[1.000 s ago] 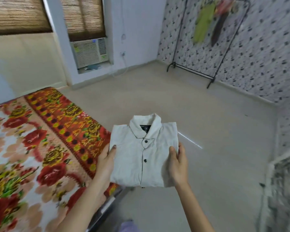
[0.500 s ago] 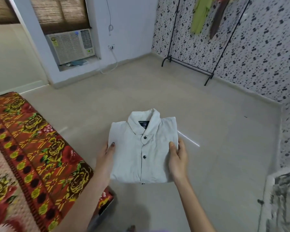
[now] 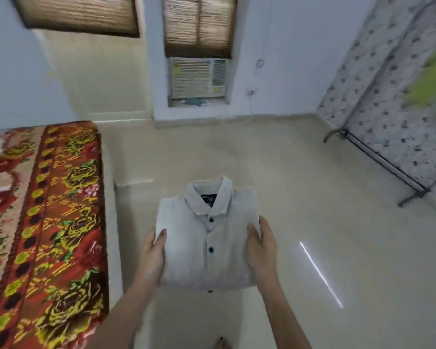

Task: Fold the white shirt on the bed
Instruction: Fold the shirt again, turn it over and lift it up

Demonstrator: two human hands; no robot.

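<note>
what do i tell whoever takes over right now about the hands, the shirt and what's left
Left hand: grips the shirt by its left edge, thumb on top.
Right hand: grips the right edge, thumb on top.
Shirt: a neat rectangle, collar on top, held over the floor beside the bed, not touching it.
Done: folding looks finished.
Left: probably just setting it down, likely on the bed.

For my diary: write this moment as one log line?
white shirt: folded, held over floor | left hand: grips edge | right hand: grips edge
</note>
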